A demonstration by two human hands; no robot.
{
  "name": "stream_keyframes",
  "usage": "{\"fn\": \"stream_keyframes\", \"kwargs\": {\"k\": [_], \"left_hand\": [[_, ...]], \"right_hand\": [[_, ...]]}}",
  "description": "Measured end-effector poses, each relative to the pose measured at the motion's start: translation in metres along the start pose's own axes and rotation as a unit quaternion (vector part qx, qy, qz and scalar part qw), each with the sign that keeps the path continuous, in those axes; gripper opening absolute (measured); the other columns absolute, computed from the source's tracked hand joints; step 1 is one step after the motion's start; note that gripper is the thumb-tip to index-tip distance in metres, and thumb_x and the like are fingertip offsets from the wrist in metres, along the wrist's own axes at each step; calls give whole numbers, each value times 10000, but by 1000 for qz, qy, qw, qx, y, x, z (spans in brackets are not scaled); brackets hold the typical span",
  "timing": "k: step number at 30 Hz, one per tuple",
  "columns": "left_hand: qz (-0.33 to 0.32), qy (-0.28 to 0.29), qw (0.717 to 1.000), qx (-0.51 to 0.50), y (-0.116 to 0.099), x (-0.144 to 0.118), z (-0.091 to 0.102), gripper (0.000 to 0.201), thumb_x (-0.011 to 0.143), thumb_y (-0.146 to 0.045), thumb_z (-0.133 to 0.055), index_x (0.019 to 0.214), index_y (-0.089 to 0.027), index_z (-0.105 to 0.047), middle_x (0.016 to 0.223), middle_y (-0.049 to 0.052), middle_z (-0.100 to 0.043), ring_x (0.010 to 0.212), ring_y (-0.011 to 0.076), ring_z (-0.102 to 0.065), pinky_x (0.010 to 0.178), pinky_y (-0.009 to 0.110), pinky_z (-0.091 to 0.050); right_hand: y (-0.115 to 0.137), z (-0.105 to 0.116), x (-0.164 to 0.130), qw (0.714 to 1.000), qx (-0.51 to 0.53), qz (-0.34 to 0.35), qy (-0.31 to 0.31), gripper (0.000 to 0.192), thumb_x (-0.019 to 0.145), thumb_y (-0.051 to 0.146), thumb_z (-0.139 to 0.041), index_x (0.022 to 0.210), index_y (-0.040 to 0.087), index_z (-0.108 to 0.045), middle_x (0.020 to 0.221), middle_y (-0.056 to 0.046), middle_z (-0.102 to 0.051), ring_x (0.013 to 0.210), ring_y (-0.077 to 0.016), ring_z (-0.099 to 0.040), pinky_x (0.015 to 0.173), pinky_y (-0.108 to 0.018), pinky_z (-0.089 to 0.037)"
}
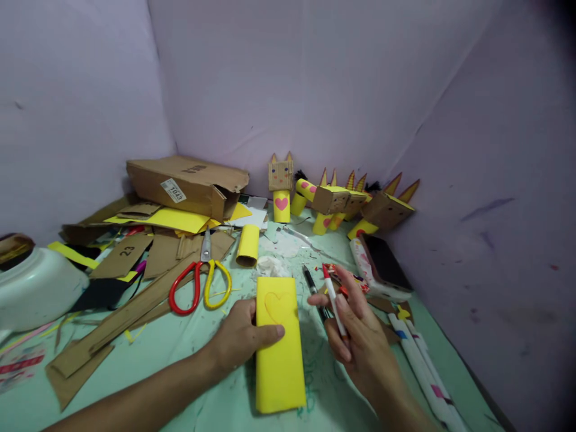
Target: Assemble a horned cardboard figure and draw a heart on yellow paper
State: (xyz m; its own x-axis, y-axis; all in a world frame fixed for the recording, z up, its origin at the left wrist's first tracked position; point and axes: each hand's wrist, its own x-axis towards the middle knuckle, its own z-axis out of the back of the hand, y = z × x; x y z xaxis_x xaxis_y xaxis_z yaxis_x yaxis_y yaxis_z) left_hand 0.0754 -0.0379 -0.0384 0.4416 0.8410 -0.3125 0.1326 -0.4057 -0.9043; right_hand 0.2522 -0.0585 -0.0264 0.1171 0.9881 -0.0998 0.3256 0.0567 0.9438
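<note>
Yellow paper strip (279, 348) front and centre on the worktop (180, 372), lying flat, long side running away from the person. On its far end there's a heart outline drawn in a thin line, and it looks closed all the way round, so the drawing seems done; the heart is not cut out and not coloured in.

The left hand (240, 339) pins the strip down, fingers flat across its left edge just below the heart. The right hand (360, 336) sits just right of the strip, fingers closed around a red-capped white marker (333, 300), tip end pointing away and clear of the paper (the cap looks on, though I can't be sure).

Left of the strip and a little beyond it, red-and-yellow scissors (200, 282) lie untouched on cardboard strips (135, 312). Just beyond the strip's far end: a rolled yellow tube (247, 245) lying on its side. A black pen (311, 282) rests between the strip and the marker hand.

Further back from the strip, against the wall, a row of finished figures (333, 201), yellow tubes with cardboard heads and pointed ears; the leftmost one (281, 189) carries a pink heart. Far left of the strip, a flattened cardboard box (186, 186) over yellow sheets. Right of the strip, a phone (382, 264) and white rolls (423, 366).
</note>
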Motion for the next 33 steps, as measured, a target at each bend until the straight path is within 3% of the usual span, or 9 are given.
{"fn": "stream_keyframes", "kwargs": {"k": [2,6,8,10,13,17,20,25,33], "left_hand": [[-2,1,1000,3,0,0,0,268,598,-241,-714,828,-115,-657,782,84,-719,694,228,-657,640,323,-507],[-17,16,1000,4,2,-1,0,277,608,-251,-707,844,-116,-653,777,68,-715,682,213,-651,624,306,-509],[-27,17,999,5,4,-1,0,268,618,-256,-701,840,-113,-648,765,62,-712,665,202,-646,611,294,-507],[-32,21,999,9,5,-1,0,277,630,-263,-694,854,-108,-641,774,70,-713,663,204,-646,609,296,-507],[-34,26,999,16,4,-1,-1,285,643,-270,-687,866,-103,-632,795,85,-715,681,217,-651,620,306,-511],[-26,20,999,25,4,-1,-1,288,651,-269,-685,878,-102,-628,813,85,-716,706,220,-654,636,305,-515],[-29,10,999,38,4,-1,-1,310,643,-274,-692,892,-100,-629,812,78,-716,697,209,-649,620,286,-510],[-30,-3,998,56,2,-2,-3,309,631,-288,-698,872,-103,-639,777,59,-715,668,189,-640,589,257,-499],[-34,-11,998,46,2,-3,-4,273,623,-294,-698,822,-119,-633,724,45,-709,635,184,-638,568,257,-496]], "right_hand": [[-4,4,0,999,-32,29,-2,460,789,349,-603,1220,371,-445,929,-30,-681,304,8,-369,289,-107,-208],[-1,11,-2,996,32,39,69,272,732,323,-631,979,218,-670,886,-83,-709,365,-70,-524,307,-166,-351],[6,10,-4,988,102,22,110,308,700,340,-638,972,201,-673,921,-110,-714,558,-174,-649,443,-245,-485],[11,7,-6,983,135,16,125,312,669,330,-673,961,219,-662,979,-114,-706,730,-234,-677,546,-290,-521],[6,5,-4,988,107,25,105,204,715,401,-657,832,234,-663,790,-79,-731,594,-192,-663,467,-245,-474],[-13,11,-1,995,-25,99,-3,411,755,551,-554,758,165,-694,456,3,-554,393,-94,-469,385,-196,-338],[-22,13,-2,979,-149,133,-30,343,764,488,-582,770,160,-683,472,21,-511,456,-103,-471,448,-215,-363],[-19,6,-8,959,-242,150,-10,206,776,379,-603,859,202,-671,696,-33,-656,589,-152,-585,545,-260,-449],[-22,6,-7,952,-250,168,48,175,780,316,-595,834,195,-709,680,-57,-677,587,-174,-613,553,-289,-481]]}}
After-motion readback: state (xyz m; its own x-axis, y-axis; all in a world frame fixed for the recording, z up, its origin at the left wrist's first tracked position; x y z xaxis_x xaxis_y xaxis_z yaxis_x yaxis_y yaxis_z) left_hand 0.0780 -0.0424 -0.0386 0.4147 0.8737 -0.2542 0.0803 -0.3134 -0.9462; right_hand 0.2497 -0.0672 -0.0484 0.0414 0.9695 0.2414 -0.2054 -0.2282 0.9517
